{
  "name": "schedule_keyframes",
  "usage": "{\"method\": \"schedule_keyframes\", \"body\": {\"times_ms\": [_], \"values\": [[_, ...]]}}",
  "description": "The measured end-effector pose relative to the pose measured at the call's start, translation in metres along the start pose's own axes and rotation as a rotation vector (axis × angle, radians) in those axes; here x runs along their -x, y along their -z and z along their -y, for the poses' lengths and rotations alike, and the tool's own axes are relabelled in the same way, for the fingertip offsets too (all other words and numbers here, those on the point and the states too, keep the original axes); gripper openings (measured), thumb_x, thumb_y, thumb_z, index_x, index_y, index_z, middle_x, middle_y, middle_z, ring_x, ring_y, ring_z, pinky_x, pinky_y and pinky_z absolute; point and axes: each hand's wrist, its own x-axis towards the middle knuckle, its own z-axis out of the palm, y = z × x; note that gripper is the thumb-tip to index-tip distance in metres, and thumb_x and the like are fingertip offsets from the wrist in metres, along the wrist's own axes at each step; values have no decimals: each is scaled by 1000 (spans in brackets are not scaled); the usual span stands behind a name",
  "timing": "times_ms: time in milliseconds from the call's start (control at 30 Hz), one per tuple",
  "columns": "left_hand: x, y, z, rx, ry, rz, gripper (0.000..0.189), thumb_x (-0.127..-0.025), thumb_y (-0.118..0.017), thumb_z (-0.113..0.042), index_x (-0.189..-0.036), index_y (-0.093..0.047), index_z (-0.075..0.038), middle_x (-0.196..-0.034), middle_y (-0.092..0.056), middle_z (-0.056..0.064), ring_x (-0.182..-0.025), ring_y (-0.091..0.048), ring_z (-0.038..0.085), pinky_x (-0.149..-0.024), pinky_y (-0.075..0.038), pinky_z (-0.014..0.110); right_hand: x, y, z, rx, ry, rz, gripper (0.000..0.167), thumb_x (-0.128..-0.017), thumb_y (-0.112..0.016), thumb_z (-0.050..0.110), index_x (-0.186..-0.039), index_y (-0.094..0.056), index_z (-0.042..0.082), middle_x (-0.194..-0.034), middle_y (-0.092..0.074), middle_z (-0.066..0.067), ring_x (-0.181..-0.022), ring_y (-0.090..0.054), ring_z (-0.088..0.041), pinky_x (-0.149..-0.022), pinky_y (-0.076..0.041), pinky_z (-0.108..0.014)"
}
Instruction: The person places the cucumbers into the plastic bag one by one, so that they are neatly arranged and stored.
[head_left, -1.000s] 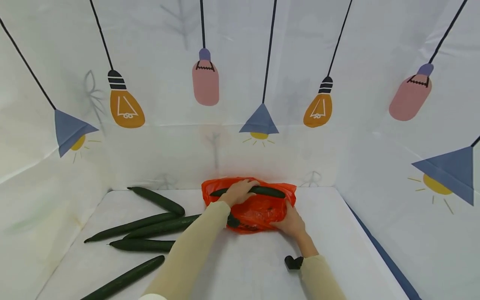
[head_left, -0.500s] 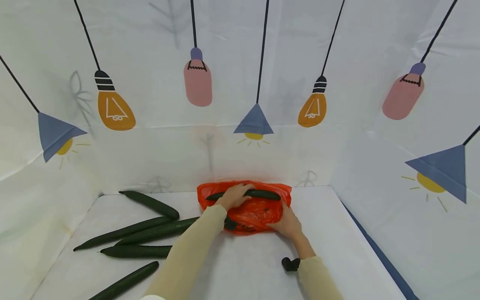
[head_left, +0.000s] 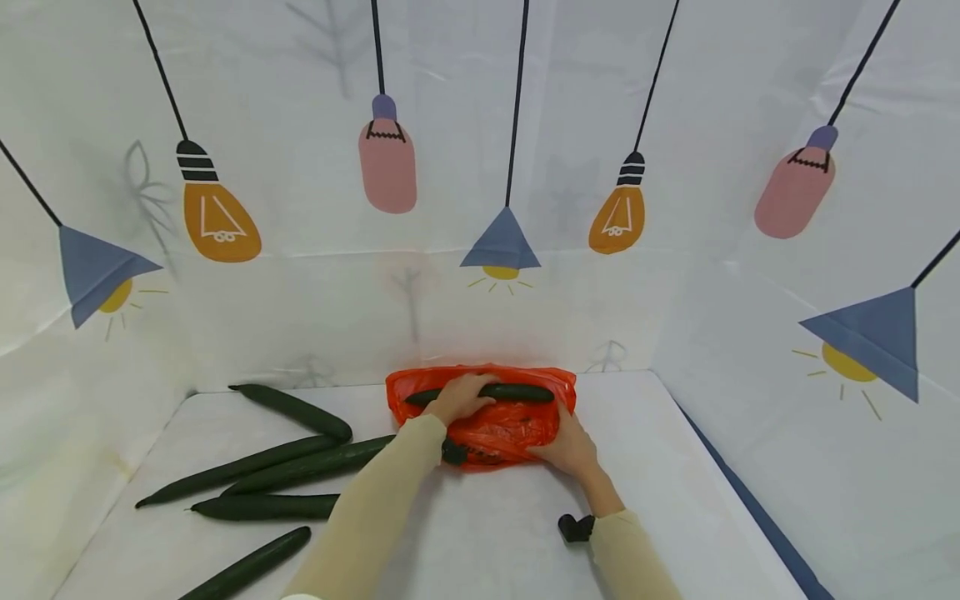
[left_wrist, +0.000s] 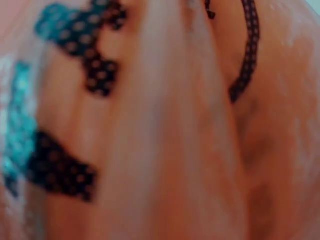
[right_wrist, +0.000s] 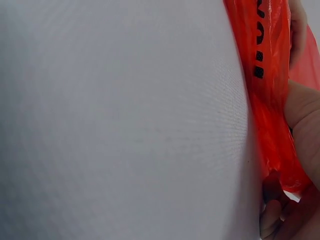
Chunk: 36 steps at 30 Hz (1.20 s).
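Observation:
An open red plastic bag (head_left: pixel 513 429) lies near the back wall in the head view. A dark green cucumber (head_left: pixel 525 392) rests lengthwise in its mouth, and my left hand (head_left: pixel 459 398) grips this cucumber around the middle. My right hand (head_left: pixel 572 446) holds the bag's right edge. In the right wrist view, the thumb of my right hand (right_wrist: pixel 307 130) presses on the bag (right_wrist: pixel 267 95), whose side bears dark print. Blurred, see-through plastic of the bag (left_wrist: pixel 160 125) fills the left wrist view, hiding my left fingers there.
Left of the bag, several more cucumbers (head_left: pixel 292 411) lie on the white table (head_left: pixel 495 533), some touching or overlapping. My left sleeve (head_left: pixel 375 508) partly covers two of them. A white sheet (head_left: pixel 315 308) printed with lamps surrounds the table at the back and sides.
The head view has turned slightly, so the scene sits farther left. Both hands keep their places on the cucumber and the bag.

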Motion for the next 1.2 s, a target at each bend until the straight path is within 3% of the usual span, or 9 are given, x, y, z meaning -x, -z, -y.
{"method": "schedule_keyframes", "body": {"times_ms": [233, 433, 633, 900, 1000, 1200], "values": [[14, 2, 1, 24, 13, -6, 48, -94, -64, -38, -139, -54, -23, -134, -57, -1, -120, -53, 20, -101, -41, 39, 5, -1, 5, -4, -2, -5, 113, -69, -87, 42, -153, -22, 5, -144, -41, -21, -123, -49, -40, -97, -40, -58], [33, 9, 7, 37, 36, -14, 60, -88, -70, -45, -140, -53, -19, -133, -57, 1, -120, -53, 21, -102, -40, 39, 8, -4, 6, 5, 5, 5, 116, -68, -86, 47, -154, -19, 6, -146, -40, -21, -122, -50, -39, -96, -41, -58], [47, 11, 15, 24, 36, -80, 71, -83, -71, -55, -140, -52, -16, -130, -56, 8, -117, -52, 27, -101, -40, 45, 8, 1, 7, 12, 34, -23, 112, -67, -87, 46, -152, -25, 5, -140, -44, -21, -115, -54, -39, -92, -44, -58], [64, 8, 19, -19, 35, -170, 78, -79, -69, -64, -142, -49, -23, -133, -50, 11, -122, -43, 31, -105, -30, 54, 5, 3, 4, -2, 19, 0, 116, -69, -86, 48, -153, -19, 5, -144, -39, -23, -122, -48, -41, -96, -40, -59], [72, 8, 17, -37, 34, -179, 83, -76, -68, -68, -143, -48, -24, -133, -48, 12, -123, -41, 32, -104, -29, 55, 3, 5, 6, -30, 9, 15, 112, -70, -86, 44, -152, -21, 5, -142, -38, -23, -124, -44, -40, -98, -38, -61], [84, 6, 10, -51, 34, -153, 93, -72, -69, -71, -148, -40, -24, -133, -43, 9, -124, -36, 30, -106, -25, 56, -1, 16, 17, -12, 0, -20, 101, -73, -86, 33, -149, -28, 2, -128, -40, -28, -110, -51, -44, -92, -43, -60]]}}
